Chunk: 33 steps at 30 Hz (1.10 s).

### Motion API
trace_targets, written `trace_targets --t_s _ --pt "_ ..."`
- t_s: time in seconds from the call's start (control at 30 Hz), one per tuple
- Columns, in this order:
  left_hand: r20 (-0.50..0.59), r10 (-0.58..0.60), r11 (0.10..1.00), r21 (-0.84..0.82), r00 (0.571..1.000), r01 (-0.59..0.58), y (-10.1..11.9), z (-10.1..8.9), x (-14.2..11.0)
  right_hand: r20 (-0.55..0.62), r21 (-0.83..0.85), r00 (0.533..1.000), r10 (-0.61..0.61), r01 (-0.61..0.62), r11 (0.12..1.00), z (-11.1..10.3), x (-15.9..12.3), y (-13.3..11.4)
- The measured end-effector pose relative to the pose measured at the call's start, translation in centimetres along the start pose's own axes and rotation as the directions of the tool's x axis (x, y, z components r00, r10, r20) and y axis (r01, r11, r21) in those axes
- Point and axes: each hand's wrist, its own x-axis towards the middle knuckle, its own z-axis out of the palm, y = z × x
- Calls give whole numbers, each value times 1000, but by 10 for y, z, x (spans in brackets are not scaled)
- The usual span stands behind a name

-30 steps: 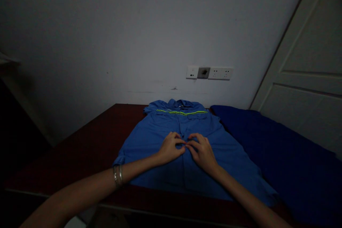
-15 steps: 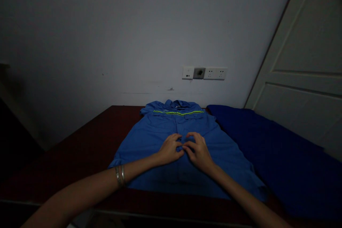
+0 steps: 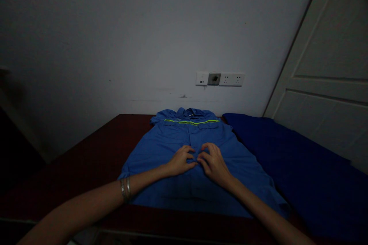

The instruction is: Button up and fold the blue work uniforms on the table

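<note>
A blue short-sleeved work shirt [image 3: 161, 143] lies spread face up, its collar toward the wall and a yellow-green stripe across the chest. Both my hands are at its front placket, about the middle. My left hand [image 3: 181, 161] has its thumb and curled fingers at the cloth on the left side of the placket. Opposite it, my right hand [image 3: 214, 164] pinches the placket between thumb and forefinger, the other fingers bent. A button is too small to make out in the dim light. Two silver bangles [image 3: 125, 188] circle my left wrist.
The shirt lies on a dark red table [image 3: 100, 149] against a white wall [image 3: 115, 38]. Darker blue cloth [image 3: 301, 168] covers the table's right side. Wall sockets [image 3: 220, 79] sit above the shirt, and a pale panelled door [image 3: 324, 80] stands at right.
My left hand has shifted slightly left, its thumb and forefinger a little farther apart. My right hand has barely moved, and the shirt lies as before.
</note>
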Motion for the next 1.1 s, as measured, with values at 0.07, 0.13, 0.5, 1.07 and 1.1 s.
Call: trace_targets --t_s 0.07,0.13,0.5,1.07,1.1 --pt "-24 -7 999 44 1000 8 3 0 1 6 4 1000 11 -11 1000 0 1 0" --pt "-45 -22 995 94 999 26 7 1 2 12 8 999 31 -32 999 1 2 0" --pt "-82 -65 959 271 995 85 21 7 4 142 -9 974 178 -179 984 -2 16 -3" --pt "1 -89 941 327 996 84 23 7 2 177 -399 982 -64 131 908 -6 17 -5" --pt "5 -87 942 325 996 81 22 6 1 178 -418 981 -80 149 896 -5 17 -5"
